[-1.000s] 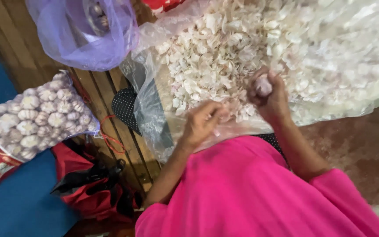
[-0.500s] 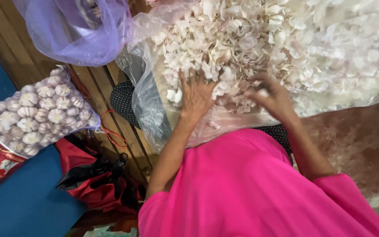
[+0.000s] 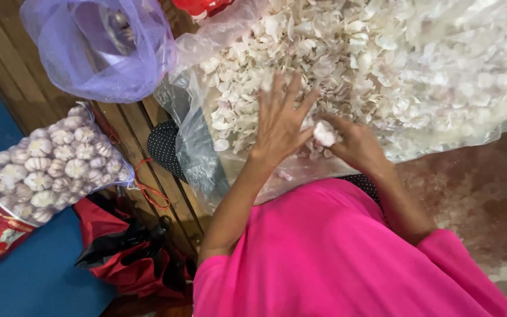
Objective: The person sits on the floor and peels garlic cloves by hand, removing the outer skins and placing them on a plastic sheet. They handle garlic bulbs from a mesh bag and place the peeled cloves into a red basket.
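Observation:
My left hand [image 3: 281, 120] is spread flat with fingers apart over a heap of white garlic peels [image 3: 382, 64] lying on a clear plastic sheet [image 3: 198, 152]. My right hand [image 3: 356, 144] is closed around a pale garlic bulb [image 3: 324, 133], right beside the left thumb. Both arms come out of bright pink sleeves [image 3: 335, 258] at the bottom of the view.
A clear bag full of whole garlic bulbs [image 3: 48, 164] lies at the left on a slatted wooden bench [image 3: 127, 126]. A purple mesh bag [image 3: 98, 50] sits at the top left. A red and black bag [image 3: 124, 252] lies below, beside blue cloth [image 3: 36, 282].
My left hand has moved up onto the peel heap and opened its fingers wide. My right hand stays closed on the garlic bulb, now lower and nearer the left hand.

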